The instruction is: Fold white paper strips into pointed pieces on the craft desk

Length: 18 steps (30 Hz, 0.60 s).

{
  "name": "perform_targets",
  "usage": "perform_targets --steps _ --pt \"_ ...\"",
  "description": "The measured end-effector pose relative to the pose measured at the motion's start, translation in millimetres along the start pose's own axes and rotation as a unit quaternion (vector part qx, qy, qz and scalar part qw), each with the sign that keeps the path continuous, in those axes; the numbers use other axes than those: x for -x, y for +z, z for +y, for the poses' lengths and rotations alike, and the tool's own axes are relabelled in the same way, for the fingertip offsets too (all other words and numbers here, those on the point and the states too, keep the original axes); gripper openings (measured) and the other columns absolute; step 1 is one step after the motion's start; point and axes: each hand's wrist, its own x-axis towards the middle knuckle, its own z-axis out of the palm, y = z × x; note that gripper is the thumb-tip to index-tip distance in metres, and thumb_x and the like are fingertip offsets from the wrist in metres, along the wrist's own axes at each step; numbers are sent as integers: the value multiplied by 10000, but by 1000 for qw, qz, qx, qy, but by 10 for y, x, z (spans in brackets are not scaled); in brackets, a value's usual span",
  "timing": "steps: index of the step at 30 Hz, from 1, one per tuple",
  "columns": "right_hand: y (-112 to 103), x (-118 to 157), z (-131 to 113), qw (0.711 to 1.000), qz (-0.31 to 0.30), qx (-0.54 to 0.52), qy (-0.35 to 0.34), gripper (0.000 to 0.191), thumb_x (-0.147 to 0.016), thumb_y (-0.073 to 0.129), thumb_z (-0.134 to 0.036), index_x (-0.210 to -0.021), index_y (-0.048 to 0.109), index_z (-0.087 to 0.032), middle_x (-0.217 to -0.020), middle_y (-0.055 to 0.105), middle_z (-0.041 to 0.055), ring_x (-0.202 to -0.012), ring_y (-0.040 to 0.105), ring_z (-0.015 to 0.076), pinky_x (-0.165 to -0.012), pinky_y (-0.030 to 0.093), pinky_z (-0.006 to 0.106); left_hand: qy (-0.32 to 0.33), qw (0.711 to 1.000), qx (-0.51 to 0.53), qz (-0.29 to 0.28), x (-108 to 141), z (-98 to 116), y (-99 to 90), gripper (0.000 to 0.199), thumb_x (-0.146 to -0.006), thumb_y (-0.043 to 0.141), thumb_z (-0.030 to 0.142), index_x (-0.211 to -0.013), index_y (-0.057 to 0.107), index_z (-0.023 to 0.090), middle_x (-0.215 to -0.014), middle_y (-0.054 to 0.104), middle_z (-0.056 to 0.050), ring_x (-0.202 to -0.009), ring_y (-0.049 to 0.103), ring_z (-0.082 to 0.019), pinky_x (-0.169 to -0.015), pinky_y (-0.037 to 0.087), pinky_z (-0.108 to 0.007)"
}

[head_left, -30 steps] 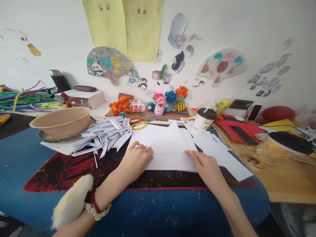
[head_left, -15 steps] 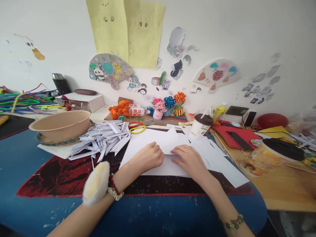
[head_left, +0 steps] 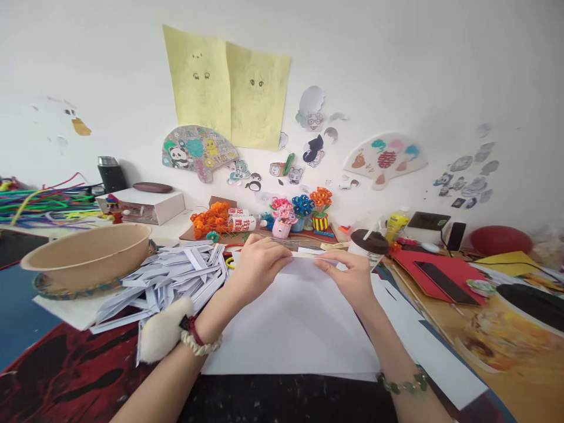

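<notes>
A small white paper (head_left: 304, 267) is held up between both hands, over larger white sheets (head_left: 299, 329) on a dark red and black mat (head_left: 291, 399). My left hand (head_left: 262, 261) pinches its upper left edge between thumb and fingers. At the upper right edge my right hand (head_left: 348, 273) pinches it the same way. To the left of my left hand lies a heap of folded white paper strips (head_left: 176, 276). Partly behind my left hand, the yellow handle of some scissors (head_left: 230, 262) shows.
A beige bowl (head_left: 88, 252) stands at the left. Flower crafts (head_left: 282, 229) line the back by the wall. A lidded cup (head_left: 369, 244), a red folder with a phone (head_left: 409, 264) and a large patterned cup (head_left: 506, 332) are at the right.
Both hands have risen away from me with the paper and now pinch its top edge. The view has tilted upward and moved closer to the desk.
</notes>
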Motion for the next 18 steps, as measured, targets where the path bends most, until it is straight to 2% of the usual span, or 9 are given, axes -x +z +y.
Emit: perform_targets --steps 3,5,7,11,18 --pt "-15 82 27 999 -6 -42 27 157 -784 722 -341 -711 741 -204 -703 740 49 -669 681 215 -617 554 333 -22 999 41 -2 69 17 12 149 -935 550 295 -890 666 214 -854 717 15 -822 613 -148 -770 347 -316" --pt "-9 114 13 999 -11 -47 18 141 -791 719 -329 -727 747 -207 -717 744 53 -667 674 211 -619 552 337 -36 997 72 16 87 80 -7 107 -908 595 303 -940 646 214 -944 707 7 -889 591 -162 -779 352 -318" --pt "5 124 -12 999 -18 -43 4 119 -799 713 -313 -741 750 -216 -734 747 49 -666 667 207 -617 550 341 -44 994 95 34 86 150 -30 86 -901 605 292 -908 645 217 -971 684 0 -920 557 -174 -793 350 -326" --pt "30 126 -50 999 -26 -41 -13 80 -809 707 -264 -752 753 -234 -733 743 29 -656 663 191 -602 548 330 -42 993 104 41 83 221 -25 80 -907 590 252 -863 650 223 -944 649 -1 -909 511 -175 -804 335 -337" --pt "44 146 -79 997 -40 -62 -32 73 -815 701 -216 -797 763 -249 -767 753 22 -685 682 195 -615 549 335 -40 994 100 33 112 209 65 66 -900 591 229 -860 641 212 -908 641 -3 -896 515 -169 -787 323 -343"
